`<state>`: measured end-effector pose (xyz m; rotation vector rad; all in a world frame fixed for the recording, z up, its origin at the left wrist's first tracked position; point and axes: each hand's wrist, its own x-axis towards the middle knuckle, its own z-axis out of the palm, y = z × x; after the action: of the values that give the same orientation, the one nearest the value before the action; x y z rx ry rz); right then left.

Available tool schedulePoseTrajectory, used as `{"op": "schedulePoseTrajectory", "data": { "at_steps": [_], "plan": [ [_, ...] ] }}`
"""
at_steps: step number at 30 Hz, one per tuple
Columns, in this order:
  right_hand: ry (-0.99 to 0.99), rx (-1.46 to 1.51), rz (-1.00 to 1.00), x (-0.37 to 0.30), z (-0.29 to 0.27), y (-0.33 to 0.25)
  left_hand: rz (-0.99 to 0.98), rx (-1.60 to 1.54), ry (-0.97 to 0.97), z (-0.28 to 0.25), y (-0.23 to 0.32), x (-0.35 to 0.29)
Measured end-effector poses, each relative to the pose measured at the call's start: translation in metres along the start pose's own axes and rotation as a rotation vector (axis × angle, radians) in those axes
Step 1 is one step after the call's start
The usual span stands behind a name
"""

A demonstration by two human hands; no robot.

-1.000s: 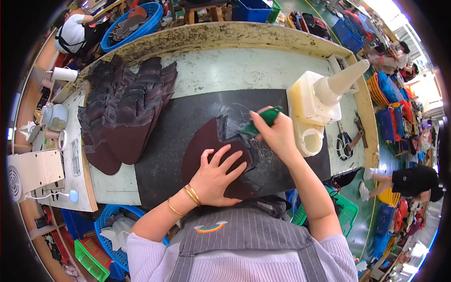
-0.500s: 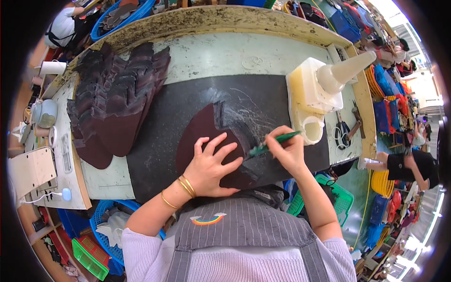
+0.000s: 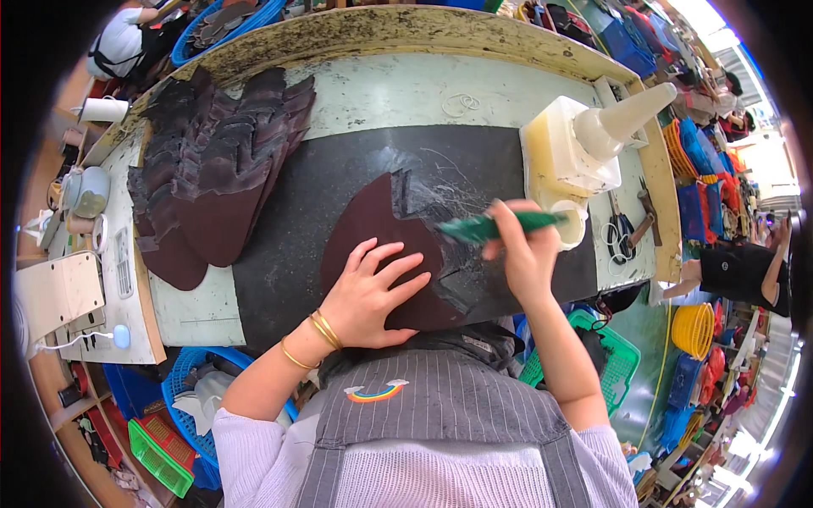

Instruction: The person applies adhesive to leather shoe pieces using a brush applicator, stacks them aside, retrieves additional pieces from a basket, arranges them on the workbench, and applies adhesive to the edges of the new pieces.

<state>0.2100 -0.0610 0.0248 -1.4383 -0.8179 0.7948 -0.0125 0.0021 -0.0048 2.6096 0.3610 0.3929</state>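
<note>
A dark brown shoe-upper-like piece (image 3: 364, 224) with a notched black edge lies flat on the black mat (image 3: 292, 199). Resting on its lower part, my left hand (image 3: 373, 292) has its fingers spread and holds it down. My right hand (image 3: 529, 254) is closed around a green brush (image 3: 470, 229), smeared by motion. The brush's tip points left, over or just above the piece's dark right edge; contact cannot be told. Close to my right hand stands a small whitish cup (image 3: 574, 222), beside a translucent bottle (image 3: 563, 148) of yellowish liquid with a long nozzle.
A fanned stack of similar dark pieces (image 3: 229, 224) lies at the left. Scissors (image 3: 621, 237) and a hammer (image 3: 650, 212) are at the right. A raised wooden rim (image 3: 373, 30) bounds the table's far side. Blue (image 3: 182, 381) and green baskets (image 3: 622, 360) stand below the near edge.
My right hand has lifted the brush up and slightly right, turning it flatter. My left hand stays spread on the piece, shifted slightly left relative to it.
</note>
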Motion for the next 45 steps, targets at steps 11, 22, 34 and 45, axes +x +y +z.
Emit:
{"op": "schedulePoseTrajectory", "data": {
  "at_steps": [11, 22, 34, 45],
  "plan": [
    [-0.411, -0.43, -0.018, 0.053, 0.05, 0.014, 0.05, -0.02, 0.15, 0.012, -0.004, -0.01],
    [-0.61, -0.489, -0.115, -0.005, 0.015, -0.011, 0.056, -0.05, 0.187, 0.016, -0.01, -0.006],
    [-0.354, -0.152, -0.149, 0.03, 0.019, -0.015, 0.003, 0.004, 0.179, 0.011, -0.005, -0.011],
    [-0.455, -0.306, -0.435, 0.081, 0.068, 0.024, -0.046, -0.047, 0.152, 0.006, 0.006, -0.008]
  ]
}}
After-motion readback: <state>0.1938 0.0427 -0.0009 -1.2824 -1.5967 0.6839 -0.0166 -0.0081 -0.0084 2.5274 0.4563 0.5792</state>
